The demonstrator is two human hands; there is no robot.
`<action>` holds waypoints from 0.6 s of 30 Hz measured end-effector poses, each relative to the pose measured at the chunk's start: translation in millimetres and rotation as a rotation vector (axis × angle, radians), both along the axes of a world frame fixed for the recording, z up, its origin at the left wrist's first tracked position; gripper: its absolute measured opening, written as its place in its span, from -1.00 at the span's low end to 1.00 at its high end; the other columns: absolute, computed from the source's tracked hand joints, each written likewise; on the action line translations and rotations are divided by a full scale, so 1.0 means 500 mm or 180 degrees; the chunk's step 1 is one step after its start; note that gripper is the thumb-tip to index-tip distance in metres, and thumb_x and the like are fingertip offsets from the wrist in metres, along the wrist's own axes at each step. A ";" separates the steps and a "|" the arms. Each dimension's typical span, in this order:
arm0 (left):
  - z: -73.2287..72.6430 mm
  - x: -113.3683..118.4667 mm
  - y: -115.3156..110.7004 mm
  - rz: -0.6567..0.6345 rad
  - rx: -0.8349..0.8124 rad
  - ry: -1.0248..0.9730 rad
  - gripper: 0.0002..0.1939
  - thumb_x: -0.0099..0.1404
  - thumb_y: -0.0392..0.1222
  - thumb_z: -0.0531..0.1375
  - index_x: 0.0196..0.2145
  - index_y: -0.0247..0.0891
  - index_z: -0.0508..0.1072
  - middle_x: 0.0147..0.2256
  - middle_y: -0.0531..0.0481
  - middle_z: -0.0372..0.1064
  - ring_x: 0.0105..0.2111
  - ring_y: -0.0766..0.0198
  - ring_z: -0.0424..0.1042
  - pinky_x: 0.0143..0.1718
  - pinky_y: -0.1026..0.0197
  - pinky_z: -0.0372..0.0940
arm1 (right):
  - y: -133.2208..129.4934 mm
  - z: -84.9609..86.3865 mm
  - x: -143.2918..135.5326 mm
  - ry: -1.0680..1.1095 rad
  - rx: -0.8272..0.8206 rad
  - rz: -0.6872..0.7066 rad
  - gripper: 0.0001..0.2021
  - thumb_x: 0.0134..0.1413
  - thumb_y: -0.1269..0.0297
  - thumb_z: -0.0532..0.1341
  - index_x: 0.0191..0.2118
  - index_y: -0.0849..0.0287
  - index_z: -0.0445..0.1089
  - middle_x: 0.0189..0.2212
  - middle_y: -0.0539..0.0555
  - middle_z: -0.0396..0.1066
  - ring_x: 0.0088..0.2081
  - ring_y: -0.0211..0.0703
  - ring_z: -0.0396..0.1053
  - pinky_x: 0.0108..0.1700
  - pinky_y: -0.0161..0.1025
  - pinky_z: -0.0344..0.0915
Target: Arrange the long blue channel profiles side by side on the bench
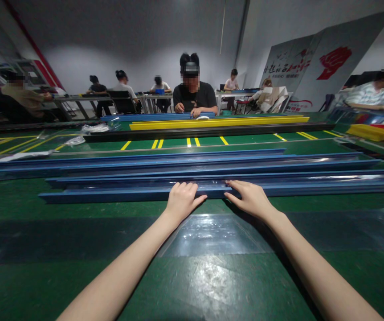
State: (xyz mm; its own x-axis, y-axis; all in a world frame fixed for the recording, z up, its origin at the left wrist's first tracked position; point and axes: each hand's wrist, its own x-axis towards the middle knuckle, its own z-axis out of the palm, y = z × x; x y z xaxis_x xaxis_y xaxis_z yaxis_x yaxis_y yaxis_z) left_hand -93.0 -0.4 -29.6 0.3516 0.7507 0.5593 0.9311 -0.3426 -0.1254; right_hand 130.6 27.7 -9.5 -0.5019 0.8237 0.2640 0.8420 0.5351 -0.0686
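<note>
A long blue plastic channel (112, 195) runs from left to right in front of me on the green table. My left hand (182, 196) grips its near wall, with the fingers curled over into the trough and the thumb stretched along the near side. A short way to the right, my right hand (248, 195) holds the same wall between thumb and fingers. Its fingertips reach into the channel, which has a shiny clear lining. Between me and the channel, a clear plastic strip (212, 234) lies flat under my forearms.
More blue channels (178, 169) lie just beyond. Farther off are a black strip (212, 131) and a yellow channel (225, 122). Clear plastic wrapping (95, 128) sits at the left, a yellow tray (370, 132) at the right. A person (195, 96) works across the table.
</note>
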 end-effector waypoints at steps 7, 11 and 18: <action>-0.002 0.001 -0.001 -0.0003 0.0044 -0.0003 -0.63 0.23 0.10 0.04 -0.39 -0.28 0.37 -0.46 -0.05 0.39 -0.41 0.19 0.33 -0.35 0.17 0.05 | -0.001 0.000 -0.001 0.0101 -0.0056 -0.0041 -0.63 0.09 0.09 0.00 -0.06 0.14 0.30 -0.10 0.10 0.40 -0.10 -0.10 0.36 -0.15 -0.24 0.25; -0.001 0.001 -0.002 0.0043 0.0065 0.0046 -0.62 0.23 0.11 0.03 -0.37 -0.29 0.35 -0.46 -0.05 0.38 -0.42 0.20 0.32 -0.35 0.17 0.04 | -0.002 0.000 -0.001 0.0077 -0.0033 -0.0034 -0.63 0.10 0.09 -0.01 -0.06 0.14 0.30 -0.10 0.10 0.40 -0.10 -0.10 0.35 -0.15 -0.25 0.24; 0.000 0.002 -0.002 0.0061 0.0073 0.0025 -0.61 0.22 0.13 0.03 -0.34 -0.28 0.35 -0.46 -0.04 0.39 -0.42 0.19 0.33 -0.36 0.18 0.03 | -0.002 -0.001 -0.002 0.0033 -0.0013 -0.0006 -0.61 0.10 0.09 -0.02 -0.03 0.16 0.29 -0.06 0.11 0.37 -0.06 -0.09 0.33 -0.09 -0.22 0.23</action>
State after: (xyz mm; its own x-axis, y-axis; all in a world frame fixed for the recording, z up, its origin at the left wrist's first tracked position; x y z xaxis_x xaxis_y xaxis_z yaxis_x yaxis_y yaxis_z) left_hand -92.0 -1.6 -29.4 0.3418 0.7443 0.5738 0.9363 -0.3218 -0.1404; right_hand 129.4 26.6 -10.1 -0.4977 0.8256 0.2657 0.8422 0.5333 -0.0794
